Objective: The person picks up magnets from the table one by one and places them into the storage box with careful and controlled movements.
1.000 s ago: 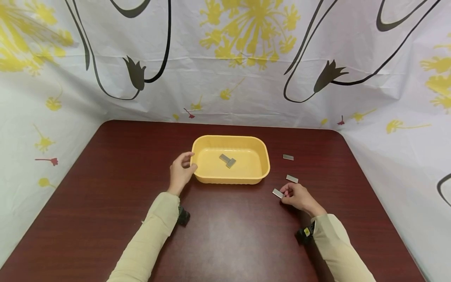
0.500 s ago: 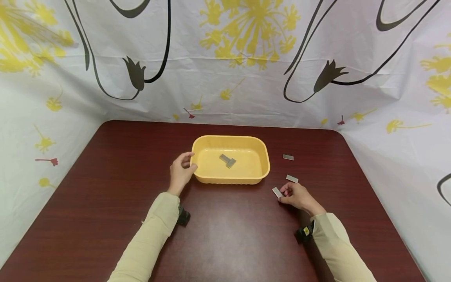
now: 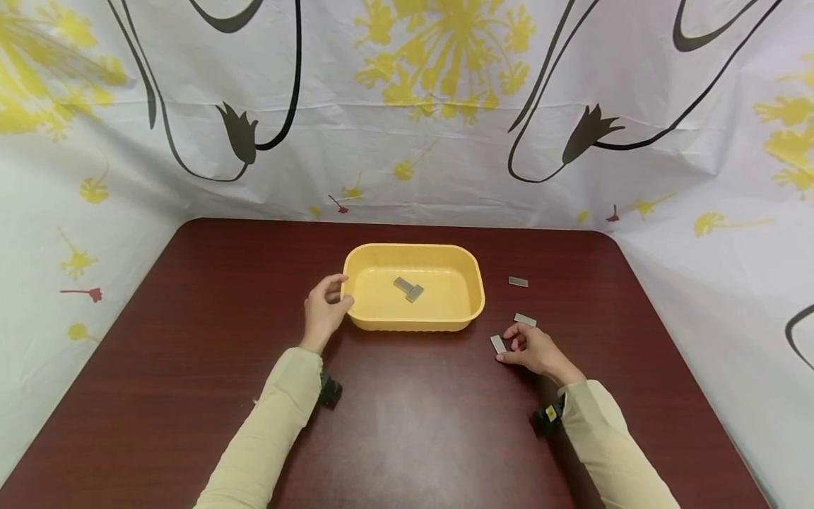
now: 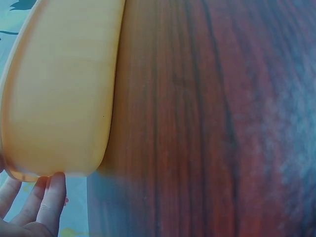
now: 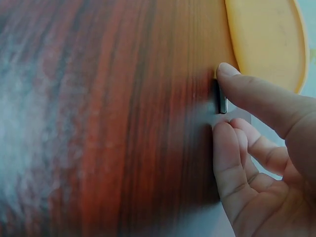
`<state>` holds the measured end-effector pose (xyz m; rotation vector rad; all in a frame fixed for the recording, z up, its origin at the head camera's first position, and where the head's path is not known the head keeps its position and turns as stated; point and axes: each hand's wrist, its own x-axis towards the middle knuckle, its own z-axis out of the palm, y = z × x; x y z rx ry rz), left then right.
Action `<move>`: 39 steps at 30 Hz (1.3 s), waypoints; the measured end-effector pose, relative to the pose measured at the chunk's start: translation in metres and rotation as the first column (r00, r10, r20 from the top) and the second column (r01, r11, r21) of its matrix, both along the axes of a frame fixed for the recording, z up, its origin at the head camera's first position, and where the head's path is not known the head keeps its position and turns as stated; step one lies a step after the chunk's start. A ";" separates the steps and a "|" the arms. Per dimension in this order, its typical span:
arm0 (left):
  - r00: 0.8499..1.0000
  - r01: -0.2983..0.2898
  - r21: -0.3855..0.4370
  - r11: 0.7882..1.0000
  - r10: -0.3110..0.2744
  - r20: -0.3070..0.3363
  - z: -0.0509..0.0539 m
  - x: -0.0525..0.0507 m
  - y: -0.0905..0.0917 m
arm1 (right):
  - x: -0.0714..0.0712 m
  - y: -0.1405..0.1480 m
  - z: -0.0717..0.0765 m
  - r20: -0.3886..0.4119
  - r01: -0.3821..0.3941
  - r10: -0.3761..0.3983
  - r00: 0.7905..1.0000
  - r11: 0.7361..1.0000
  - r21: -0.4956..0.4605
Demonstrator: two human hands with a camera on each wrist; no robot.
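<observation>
My left hand (image 3: 326,311) holds the left end of a yellow tray (image 3: 413,326), thumb on the near side; fingers (image 4: 51,202) reach its end wall in the left wrist view. Two grey metal pieces, one a flat bar (image 3: 403,284) and one (image 3: 415,293) touching it, lie inside. Right of the tray, a third bar (image 3: 498,344) is on the table by my right hand (image 3: 539,353). In the right wrist view, the thumb tip (image 5: 228,70) is at one end of that bar (image 5: 222,98), and the fingers are bent with a small gap to it.
Two more grey bars lie on the dark red table (image 3: 407,424): one (image 3: 525,319) just beyond the right hand, another (image 3: 518,281) farther back. A patterned white cloth (image 3: 470,162) stands behind the table and along both sides.
The bar by my right hand has turned to a steeper angle, and the right thumb has shifted slightly left along it. My left hand keeps its hold on the tray. The head view has shifted slightly.
</observation>
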<state>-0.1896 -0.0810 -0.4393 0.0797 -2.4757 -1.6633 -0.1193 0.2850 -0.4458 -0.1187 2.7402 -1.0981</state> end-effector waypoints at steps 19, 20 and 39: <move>1.000 -0.012 0.004 1.000 0.012 0.010 -0.001 -0.001 -0.002 | -0.002 0.004 -0.004 -0.011 -0.108 0.108 0.994 0.987 -0.117; 1.000 -0.011 0.004 1.000 0.011 0.012 -0.001 0.000 -0.002 | -0.002 0.004 -0.004 -0.011 -0.106 0.105 0.994 0.987 -0.120; 1.000 -0.006 0.010 1.000 0.006 0.003 -0.001 0.000 0.001 | 0.001 0.005 -0.007 0.001 -0.062 0.063 0.998 0.990 -0.129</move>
